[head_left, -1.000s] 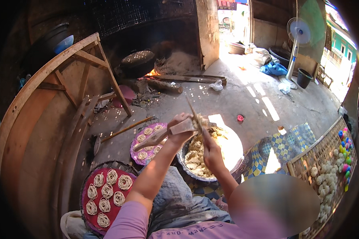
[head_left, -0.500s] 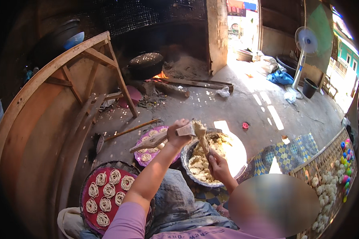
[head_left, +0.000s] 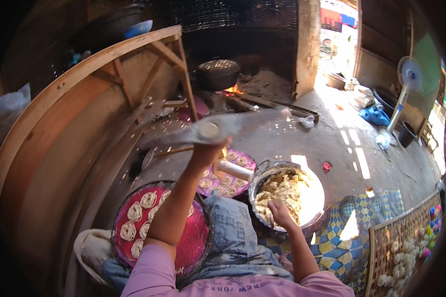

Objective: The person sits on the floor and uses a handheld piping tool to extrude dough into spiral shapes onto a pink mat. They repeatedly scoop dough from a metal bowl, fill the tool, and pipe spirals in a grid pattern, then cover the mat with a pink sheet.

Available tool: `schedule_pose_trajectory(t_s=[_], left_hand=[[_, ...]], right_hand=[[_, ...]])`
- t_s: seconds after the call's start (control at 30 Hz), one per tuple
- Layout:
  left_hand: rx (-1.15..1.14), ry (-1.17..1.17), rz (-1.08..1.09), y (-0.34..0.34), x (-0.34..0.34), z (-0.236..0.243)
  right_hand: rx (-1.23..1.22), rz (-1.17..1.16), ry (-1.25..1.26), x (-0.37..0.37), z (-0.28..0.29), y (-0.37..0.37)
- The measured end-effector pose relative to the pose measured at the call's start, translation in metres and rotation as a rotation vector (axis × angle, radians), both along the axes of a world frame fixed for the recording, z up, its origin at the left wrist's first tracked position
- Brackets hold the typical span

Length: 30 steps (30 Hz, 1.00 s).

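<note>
My left hand (head_left: 210, 151) is closed round a wooden hand press (head_left: 183, 136) with long handles, smeared by motion. A round opening filled with pale dough (head_left: 209, 129) faces up in its middle. Below my fingers a short pale cylinder (head_left: 238, 171) juts out over the pink tray. My right hand (head_left: 281, 214) is lowered into a metal basin (head_left: 255, 195) of lumpy yellowish dough (head_left: 287, 188), with its fingers curled. Whatever it grips is hidden. Coiled noodle nests lie on the purple-pink tray (head_left: 250, 161) and the red round tray (head_left: 195, 242) by my legs.
A black pot (head_left: 218, 74) stands over a wood fire (head_left: 233, 90) ahead. At the left leans a wooden frame (head_left: 124, 44). A patterned mat (head_left: 337, 245) and a woven rack (head_left: 381, 247) lie right, a fan (head_left: 404, 94) and black bucket (head_left: 407, 133) beyond.
The press has swung up and away from the basin, turning so its opening faces up. My right hand has dropped into the dough; the wooden spatula it held is out of sight.
</note>
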State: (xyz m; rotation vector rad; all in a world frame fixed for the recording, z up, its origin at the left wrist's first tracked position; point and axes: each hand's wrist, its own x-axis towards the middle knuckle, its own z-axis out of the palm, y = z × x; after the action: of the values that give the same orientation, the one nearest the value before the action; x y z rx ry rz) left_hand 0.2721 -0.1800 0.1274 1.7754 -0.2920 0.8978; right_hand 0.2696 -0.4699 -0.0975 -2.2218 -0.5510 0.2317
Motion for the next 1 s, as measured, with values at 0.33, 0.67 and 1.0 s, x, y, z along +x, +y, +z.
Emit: schedule_pose_trajectory(t_s=[0.33,0.67,1.0], left_hand=[[-1.002,0.087,-0.375,0.058,-0.147,-0.036],[0.174,0.403,0.309,0.057,-0.279,-0.061],[0.163,0.637,-0.209,-0.018,-0.28,-0.104]], right_hand=[[1.119,0.754,2.016,-0.118,0.14,0.106],[0.535,0.669,0.279,-0.117,0.199,0.14],[-0.038,0.921,0.0,-0.123,0.205,0.102]])
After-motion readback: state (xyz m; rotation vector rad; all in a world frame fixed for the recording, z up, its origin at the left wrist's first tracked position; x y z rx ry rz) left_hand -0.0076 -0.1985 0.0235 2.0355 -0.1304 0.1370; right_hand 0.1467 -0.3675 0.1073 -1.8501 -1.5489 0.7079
